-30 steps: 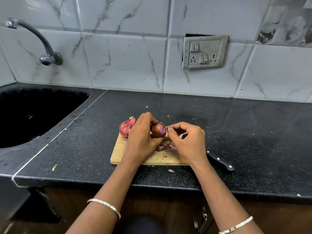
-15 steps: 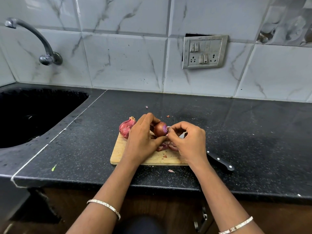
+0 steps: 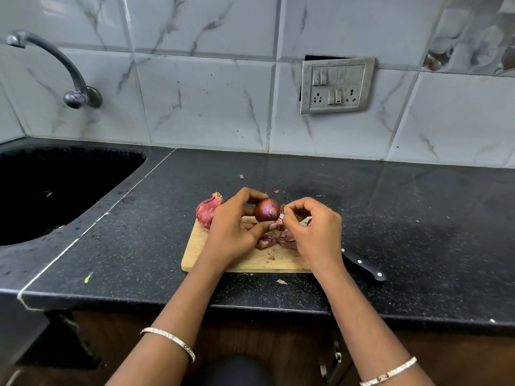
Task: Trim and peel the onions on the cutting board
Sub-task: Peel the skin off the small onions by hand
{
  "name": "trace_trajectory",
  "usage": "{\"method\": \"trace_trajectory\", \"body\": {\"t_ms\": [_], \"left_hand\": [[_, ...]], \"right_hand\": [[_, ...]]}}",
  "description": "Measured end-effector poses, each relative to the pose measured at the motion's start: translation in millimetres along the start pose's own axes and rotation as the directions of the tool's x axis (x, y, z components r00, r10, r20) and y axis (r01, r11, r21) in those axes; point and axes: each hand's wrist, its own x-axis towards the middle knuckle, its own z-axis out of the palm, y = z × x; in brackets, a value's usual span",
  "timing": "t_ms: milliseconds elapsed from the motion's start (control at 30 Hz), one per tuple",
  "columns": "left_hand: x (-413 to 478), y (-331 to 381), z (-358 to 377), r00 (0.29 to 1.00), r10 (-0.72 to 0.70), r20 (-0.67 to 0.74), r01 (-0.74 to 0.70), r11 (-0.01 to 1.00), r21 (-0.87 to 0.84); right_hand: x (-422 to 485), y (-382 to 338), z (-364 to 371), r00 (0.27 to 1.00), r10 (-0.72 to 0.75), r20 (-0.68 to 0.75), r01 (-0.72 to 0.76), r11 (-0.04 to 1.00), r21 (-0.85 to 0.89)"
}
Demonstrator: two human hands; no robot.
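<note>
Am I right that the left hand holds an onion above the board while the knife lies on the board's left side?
Not quite. In the head view the left hand does hold the onion above the cutting board, but the knife lies on the board's right side.

knife (image 3: 362,264) blade hidden, perhaps under right hand (image 3: 315,232)

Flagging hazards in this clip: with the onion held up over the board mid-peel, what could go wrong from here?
1. The left hand grips the onion only by its fingertips; its glossy surface could slip free as the right hand pinches at the skin.
2. The knife lies just beside the right wrist, its handle off the cutting board; a wrist movement could knock it.
3. Loose peels lie under the hands and could scatter onto the counter.
</note>
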Motion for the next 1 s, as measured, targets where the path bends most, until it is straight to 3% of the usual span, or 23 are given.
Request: {"method": "trace_trajectory", "body": {"t_ms": [300, 700, 1000], "left_hand": [[0.0, -0.7, -0.2, 0.999, -0.017, 0.050, 0.019, 0.998, -0.054], [0.9, -3.6, -0.5, 0.997, -0.024, 0.074, 0.032, 0.994, -0.101], [2.1, -7.9, -0.1, 0.997, -0.020, 0.079, 0.028, 0.994, -0.103]], "right_hand": [[2.3, -1.0, -2.9, 0.997, 0.043, -0.061, -0.045, 0.999, -0.022], [0.2, -5.8, -2.3, 0.998, -0.021, 0.065, 0.014, 0.994, 0.110], [0.1, -5.1, -2.5, 0.997, -0.037, 0.064, 0.028, 0.991, 0.129]]}}
